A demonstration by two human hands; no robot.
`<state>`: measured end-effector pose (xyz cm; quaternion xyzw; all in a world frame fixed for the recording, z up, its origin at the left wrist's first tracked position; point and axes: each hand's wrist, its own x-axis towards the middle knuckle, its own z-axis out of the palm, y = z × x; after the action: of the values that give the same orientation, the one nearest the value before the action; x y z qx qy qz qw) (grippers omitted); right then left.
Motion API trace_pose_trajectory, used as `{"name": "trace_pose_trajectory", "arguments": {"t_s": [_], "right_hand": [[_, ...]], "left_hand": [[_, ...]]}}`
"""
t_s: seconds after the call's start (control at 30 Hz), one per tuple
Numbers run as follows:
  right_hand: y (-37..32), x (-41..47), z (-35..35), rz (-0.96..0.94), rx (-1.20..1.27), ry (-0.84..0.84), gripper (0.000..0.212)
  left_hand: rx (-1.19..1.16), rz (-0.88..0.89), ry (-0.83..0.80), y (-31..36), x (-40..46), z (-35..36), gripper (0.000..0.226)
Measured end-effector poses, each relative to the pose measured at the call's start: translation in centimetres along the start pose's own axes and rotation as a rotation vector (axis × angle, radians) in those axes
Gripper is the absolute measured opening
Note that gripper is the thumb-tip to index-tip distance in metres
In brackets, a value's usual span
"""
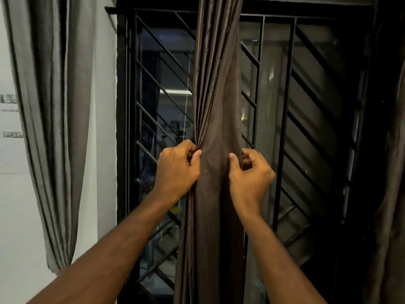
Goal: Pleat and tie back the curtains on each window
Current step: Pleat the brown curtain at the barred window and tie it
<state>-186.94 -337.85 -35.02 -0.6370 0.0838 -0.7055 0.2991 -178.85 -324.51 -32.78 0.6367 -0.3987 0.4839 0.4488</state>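
A dark brown curtain (215,106) hangs gathered in the middle of the window, in front of the black grille. My left hand (177,170) grips its left edge, where the fabric is bunched into narrow folds under my thumb. My right hand (249,174) pinches the curtain's right edge at about the same height, thumb in front and fingers curled behind. Between the two hands a flat panel of cloth stays stretched. Below the hands the curtain falls straight down out of view.
A grey curtain (54,106) hangs gathered against the white wall (105,128) on the left. The black window grille (287,128) with diagonal bars stands behind the brown curtain. Another dark curtain (392,194) shows at the right edge.
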Motion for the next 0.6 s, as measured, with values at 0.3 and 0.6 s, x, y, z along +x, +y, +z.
{"name": "trace_pose_trajectory", "arguments": {"t_s": [0.3, 0.6], "right_hand": [[-1.1, -4.5, 1.5, -0.311, -0.039, -0.211, 0.019], [-0.6, -5.1, 2.6, -0.379, -0.071, -0.297, 0.014]], "left_hand": [[-0.187, -0.076, 0.015, 0.9, -0.4, 0.6, 0.020], [-0.244, -0.102, 0.019, 0.5, -0.4, 0.6, 0.028]]}}
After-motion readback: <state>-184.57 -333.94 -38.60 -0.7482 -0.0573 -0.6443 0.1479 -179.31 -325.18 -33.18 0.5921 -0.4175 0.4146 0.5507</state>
